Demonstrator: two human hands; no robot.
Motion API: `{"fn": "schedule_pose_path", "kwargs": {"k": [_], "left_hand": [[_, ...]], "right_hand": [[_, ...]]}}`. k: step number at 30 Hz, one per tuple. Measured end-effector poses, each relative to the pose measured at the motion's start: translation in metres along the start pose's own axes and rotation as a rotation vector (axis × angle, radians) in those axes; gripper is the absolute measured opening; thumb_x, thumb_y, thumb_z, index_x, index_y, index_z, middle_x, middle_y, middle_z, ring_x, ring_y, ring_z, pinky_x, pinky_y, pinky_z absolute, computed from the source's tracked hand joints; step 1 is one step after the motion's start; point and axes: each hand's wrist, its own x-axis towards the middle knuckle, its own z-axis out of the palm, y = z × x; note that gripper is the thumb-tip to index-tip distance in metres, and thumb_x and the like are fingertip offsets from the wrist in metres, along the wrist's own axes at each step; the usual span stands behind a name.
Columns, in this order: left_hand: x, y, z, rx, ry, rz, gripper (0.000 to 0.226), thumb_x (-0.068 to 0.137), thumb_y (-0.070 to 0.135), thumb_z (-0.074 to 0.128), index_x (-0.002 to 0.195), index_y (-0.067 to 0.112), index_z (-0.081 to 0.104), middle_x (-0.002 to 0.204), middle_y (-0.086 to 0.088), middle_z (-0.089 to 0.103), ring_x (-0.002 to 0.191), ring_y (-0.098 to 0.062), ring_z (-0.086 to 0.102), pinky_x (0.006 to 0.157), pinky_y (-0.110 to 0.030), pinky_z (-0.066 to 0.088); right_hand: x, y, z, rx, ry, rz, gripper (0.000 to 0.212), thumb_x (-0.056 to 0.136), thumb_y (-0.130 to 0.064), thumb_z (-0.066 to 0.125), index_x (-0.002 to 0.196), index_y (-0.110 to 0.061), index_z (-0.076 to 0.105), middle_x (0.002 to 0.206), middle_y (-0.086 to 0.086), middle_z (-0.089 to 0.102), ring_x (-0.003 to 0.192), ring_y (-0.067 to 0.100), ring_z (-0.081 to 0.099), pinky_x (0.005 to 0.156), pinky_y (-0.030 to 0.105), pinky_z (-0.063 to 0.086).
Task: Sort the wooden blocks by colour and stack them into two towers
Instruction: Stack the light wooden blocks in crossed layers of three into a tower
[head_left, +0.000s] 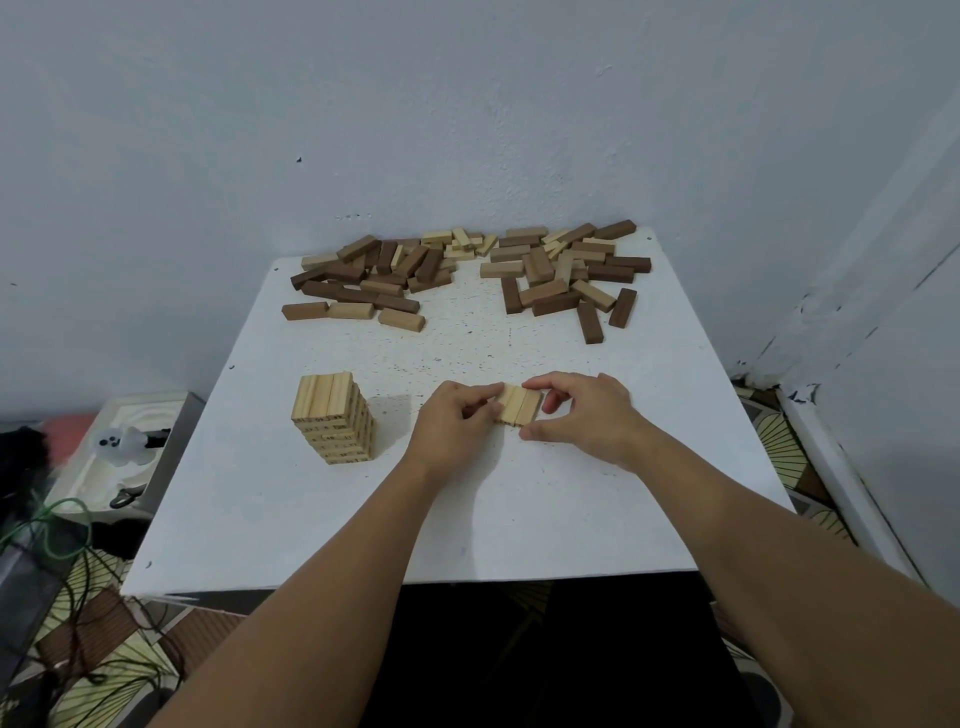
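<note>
A tower of light wooden blocks (335, 418) stands several layers high on the left of the white table (311, 519). To its right, a row of three light blocks (518, 406) lies flat on the table. My left hand (452, 428) pinches the row's left side, and my right hand (584, 413) pinches its right side with thumb in front and fingers behind. Two loose piles of mixed dark and light blocks lie at the table's far edge, the left pile (371, 278) and the right pile (566, 275).
The table sits in a corner, with walls behind and to the right. On the floor to the left lie a white moulded tray (130, 452), green cable (57, 525) and dark cords. Patterned floor tiles show around the table.
</note>
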Motion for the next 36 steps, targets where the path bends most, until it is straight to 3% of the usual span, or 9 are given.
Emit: {"fn": "schedule_pose_path", "kwargs": {"k": [5, 9, 11, 13, 17, 21, 25, 30, 36], "left_hand": [[-0.001, 0.000, 0.000, 0.003, -0.016, -0.002, 0.034, 0.102, 0.030, 0.065, 0.135, 0.031, 0.069, 0.111, 0.002, 0.057, 0.104, -0.010, 0.060, 0.083, -0.012, 0.039], [-0.004, -0.004, -0.004, -0.042, -0.013, 0.001, 0.060, 0.093, 0.039, 0.076, 0.149, 0.036, 0.053, 0.117, 0.005, 0.057, 0.110, -0.008, 0.059, 0.098, -0.022, 0.046], [-0.006, -0.007, -0.007, -0.073, -0.011, -0.006, 0.072, 0.087, 0.041, 0.082, 0.151, 0.036, 0.049, 0.123, 0.005, 0.056, 0.114, -0.007, 0.057, 0.100, -0.024, 0.048], [-0.008, -0.006, -0.007, -0.027, -0.019, 0.006, 0.073, 0.084, 0.040, 0.084, 0.149, 0.034, 0.049, 0.127, 0.005, 0.051, 0.116, -0.007, 0.055, 0.102, -0.024, 0.046], [-0.016, -0.007, 0.001, 0.114, 0.013, 0.026, 0.070, 0.076, 0.051, 0.087, 0.136, 0.033, 0.057, 0.123, 0.009, 0.044, 0.114, -0.002, 0.050, 0.092, -0.015, 0.040], [-0.014, -0.005, 0.011, 0.105, 0.079, 0.020, 0.066, 0.062, 0.062, 0.092, 0.116, 0.034, 0.064, 0.116, 0.011, 0.044, 0.113, -0.001, 0.046, 0.091, -0.017, 0.042], [-0.011, -0.002, 0.013, 0.128, 0.099, 0.059, 0.048, 0.070, 0.045, 0.088, 0.114, 0.037, 0.070, 0.110, 0.011, 0.054, 0.110, -0.005, 0.053, 0.091, -0.023, 0.047], [-0.003, -0.001, -0.003, 0.196, -0.042, 0.040, 0.053, 0.074, 0.033, 0.087, 0.124, 0.037, 0.070, 0.111, 0.010, 0.052, 0.102, -0.002, 0.056, 0.080, -0.009, 0.039], [-0.006, -0.006, -0.012, 0.128, -0.079, 0.037, 0.067, 0.080, 0.027, 0.085, 0.140, 0.040, 0.060, 0.116, 0.010, 0.054, 0.110, -0.005, 0.057, 0.087, -0.009, 0.040]], "right_hand": [[0.000, -0.001, 0.001, 0.008, -0.007, 0.001, 0.056, 0.071, -0.052, 0.089, 0.120, -0.043, 0.064, 0.098, -0.016, 0.064, 0.100, -0.002, 0.058, 0.119, 0.038, 0.014], [-0.003, -0.003, -0.001, 0.021, -0.032, 0.009, 0.071, 0.068, -0.052, 0.090, 0.131, -0.043, 0.059, 0.100, -0.016, 0.064, 0.099, -0.003, 0.056, 0.116, 0.033, 0.015], [-0.004, -0.001, -0.007, 0.097, -0.087, 0.018, 0.077, 0.070, -0.045, 0.092, 0.138, -0.041, 0.055, 0.102, -0.015, 0.066, 0.094, 0.003, 0.056, 0.107, 0.030, 0.033], [-0.003, 0.004, -0.014, 0.171, -0.129, 0.025, 0.073, 0.077, -0.030, 0.089, 0.141, -0.036, 0.055, 0.103, -0.014, 0.068, 0.088, 0.009, 0.056, 0.086, 0.027, 0.052], [0.000, 0.008, -0.013, 0.170, -0.084, -0.008, 0.047, 0.087, -0.016, 0.078, 0.129, -0.032, 0.065, 0.100, -0.009, 0.067, 0.082, 0.008, 0.056, 0.070, 0.019, 0.052], [0.001, 0.010, -0.007, 0.161, -0.036, -0.044, 0.029, 0.089, -0.018, 0.077, 0.116, -0.029, 0.072, 0.096, -0.007, 0.066, 0.078, 0.006, 0.056, 0.072, 0.020, 0.048], [0.001, 0.012, -0.006, 0.194, -0.018, -0.045, 0.023, 0.087, -0.020, 0.081, 0.107, -0.028, 0.074, 0.094, -0.006, 0.067, 0.076, 0.006, 0.056, 0.072, 0.021, 0.049], [0.000, 0.012, -0.007, 0.122, -0.044, -0.058, 0.047, 0.075, -0.034, 0.090, 0.117, -0.034, 0.071, 0.100, -0.009, 0.065, 0.092, 0.012, 0.057, 0.084, 0.027, 0.052], [0.001, 0.013, -0.010, 0.103, -0.089, -0.041, 0.064, 0.070, -0.042, 0.092, 0.128, -0.037, 0.066, 0.104, -0.012, 0.062, 0.102, 0.015, 0.055, 0.094, 0.036, 0.052]]}}
